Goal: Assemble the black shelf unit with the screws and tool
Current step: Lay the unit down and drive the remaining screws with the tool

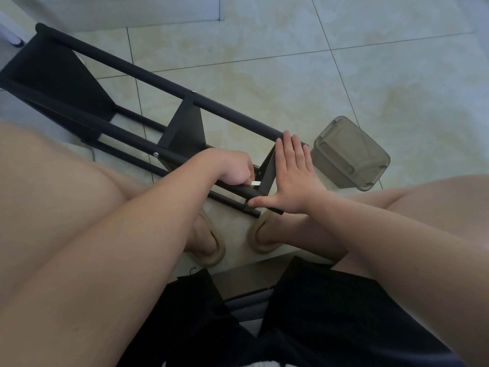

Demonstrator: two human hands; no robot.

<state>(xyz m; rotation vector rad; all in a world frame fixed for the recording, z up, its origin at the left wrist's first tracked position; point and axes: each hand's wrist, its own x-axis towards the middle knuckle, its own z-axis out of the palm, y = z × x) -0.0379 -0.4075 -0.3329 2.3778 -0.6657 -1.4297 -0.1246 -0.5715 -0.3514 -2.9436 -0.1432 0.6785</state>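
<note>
Working on the black shelf unit [148, 76], lying on its side on the tiled floor [344, 83] between the knees; judging the job well along, with the far shelf [53, 75] and middle shelf [185, 125] already sitting between the poles and a screw head [193, 91] showing at the middle shelf's joint; seemingly fastening the near end shelf [268, 170] now, with at least this corner left to do and its other corners too dark or hidden to tell.

Gripping a small silver tool [255, 183] in the left hand [235, 168], fingers curled tight round it, knuckles up, working at the corner where the near pole meets the end shelf; pressing the right hand [291, 178] flat against the end shelf's outer face, fingers [287, 149] straight and together, pointing away, thumb spread wide along the lower edge, grasping nothing; leaving a grey plastic box [349, 154] untouched just beside the unit's end.
</note>
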